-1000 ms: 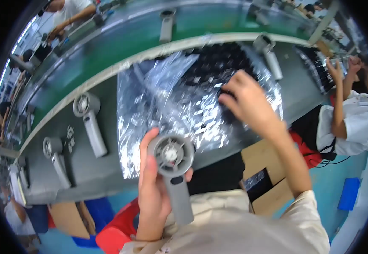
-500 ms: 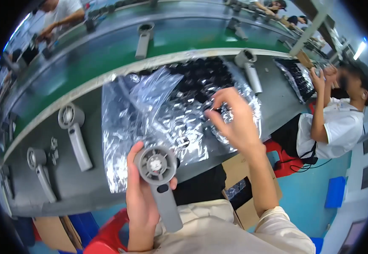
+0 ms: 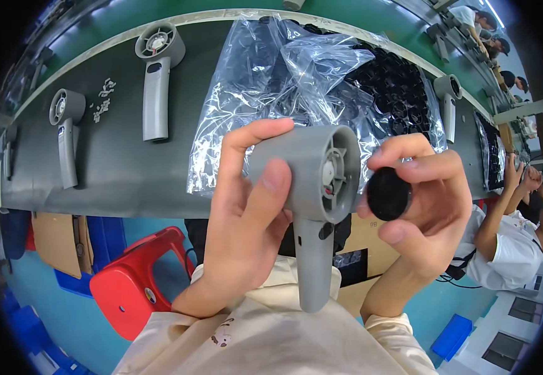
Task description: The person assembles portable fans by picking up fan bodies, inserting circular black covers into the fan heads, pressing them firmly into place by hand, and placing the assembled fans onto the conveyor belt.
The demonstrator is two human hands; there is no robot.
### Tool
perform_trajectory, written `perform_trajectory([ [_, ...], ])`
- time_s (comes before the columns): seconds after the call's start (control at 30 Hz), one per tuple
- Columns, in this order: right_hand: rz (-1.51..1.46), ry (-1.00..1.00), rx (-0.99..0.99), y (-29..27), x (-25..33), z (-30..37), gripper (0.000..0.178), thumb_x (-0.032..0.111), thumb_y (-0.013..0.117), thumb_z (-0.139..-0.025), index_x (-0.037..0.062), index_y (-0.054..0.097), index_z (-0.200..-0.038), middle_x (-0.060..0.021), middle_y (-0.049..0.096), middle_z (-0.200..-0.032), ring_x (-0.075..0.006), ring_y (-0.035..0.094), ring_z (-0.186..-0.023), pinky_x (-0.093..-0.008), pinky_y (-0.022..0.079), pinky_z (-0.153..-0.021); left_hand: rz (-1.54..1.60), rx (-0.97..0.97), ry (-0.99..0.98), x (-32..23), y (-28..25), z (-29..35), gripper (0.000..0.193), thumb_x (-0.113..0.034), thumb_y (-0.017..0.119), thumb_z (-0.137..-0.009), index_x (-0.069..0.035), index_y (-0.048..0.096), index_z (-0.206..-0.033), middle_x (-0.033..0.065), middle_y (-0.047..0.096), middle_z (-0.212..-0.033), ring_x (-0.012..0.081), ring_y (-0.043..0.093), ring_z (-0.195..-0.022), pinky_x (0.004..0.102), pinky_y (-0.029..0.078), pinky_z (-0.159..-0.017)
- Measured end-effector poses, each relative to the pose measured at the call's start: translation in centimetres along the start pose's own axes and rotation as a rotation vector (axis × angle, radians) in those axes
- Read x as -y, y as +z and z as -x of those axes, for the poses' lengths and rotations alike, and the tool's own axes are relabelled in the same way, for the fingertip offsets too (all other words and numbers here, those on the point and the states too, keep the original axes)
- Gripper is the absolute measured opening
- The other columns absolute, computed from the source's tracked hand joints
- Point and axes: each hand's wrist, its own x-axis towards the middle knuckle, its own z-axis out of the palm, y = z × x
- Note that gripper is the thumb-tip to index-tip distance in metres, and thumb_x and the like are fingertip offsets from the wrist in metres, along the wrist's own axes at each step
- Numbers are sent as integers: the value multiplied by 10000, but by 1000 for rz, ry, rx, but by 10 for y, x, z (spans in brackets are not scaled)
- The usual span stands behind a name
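My left hand (image 3: 246, 212) grips a grey handheld fan (image 3: 303, 169) round its cylindrical head. The fan's open end, with ribs and a pale hub inside, faces right, and its handle hangs down. Between the fingers of my right hand (image 3: 434, 194) is a round black cap (image 3: 389, 194), held just right of the fan's open end and apart from it. Beyond both hands, on the bench, lies a clear plastic bag (image 3: 271, 81), with many round black parts (image 3: 393, 84) in and beside it.
More grey fans lie on the dark bench (image 3: 115, 169), one of them (image 3: 156, 81) left of the bag, near small pale pieces (image 3: 104, 100). A green conveyor (image 3: 215, 7) runs behind. A red stool (image 3: 131, 281) stands below left, a cardboard box (image 3: 371, 250) below. A co-worker (image 3: 509, 225) sits at right.
My right hand has come back from the bag and now holds a black cap. My left hand has raised the fan and turned its open end rightward. The view has shifted too.
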Motion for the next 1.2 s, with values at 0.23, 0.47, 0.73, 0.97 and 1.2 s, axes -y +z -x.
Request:
perform_trajectory([
  [0.23, 229, -183, 161, -14, 7, -3, 564, 71, 816, -582, -52, 514, -1042, -257, 534, -1011, -249, 591, -870, -284, 509, -744, 141, 76, 156, 0, -4, 5, 431, -179, 551, -918, -78, 326, -1271, 123, 529, -1108, 152, 555, -945, 286, 487, -757],
  [0.47, 241, -144, 134, -11, 2, -6, 555, 43, 831, -570, -48, 522, -1022, -259, 543, -1043, -264, 577, -937, -302, 489, -816, -239, 75, 202, -7, -3, 4, 594, -479, 443, -919, -64, 262, -1302, 121, 466, -1186, 209, 489, -1087, 338, 395, -930],
  [0.73, 285, -182, 149, -9, -1, -7, 570, 49, 843, -557, -52, 522, -1018, -273, 536, -1048, -265, 574, -945, -308, 481, -838, -224, 62, 224, -5, -5, 3, 651, -479, 541, -872, -53, 296, -1298, 134, 485, -1183, 213, 504, -1080, 339, 410, -919],
  [0.97, 321, -164, 158, -6, 1, -7, 548, 33, 828, -567, -55, 537, -1023, -268, 544, -1047, -264, 578, -934, -325, 481, -841, -214, 60, 225, -3, -9, 4, 640, -455, 567, -866, -53, 313, -1295, 132, 490, -1175, 205, 508, -1074, 332, 414, -915],
  [1.2, 509, -153, 155, -3, 8, -11, 472, 21, 798, -548, -72, 627, -978, -212, 590, -974, -246, 592, -865, -271, 485, -711, -268, 70, 208, -2, -12, 2, 572, -433, 521, -901, -66, 323, -1292, 104, 470, -1167, 190, 495, -1065, 315, 396, -915],
])
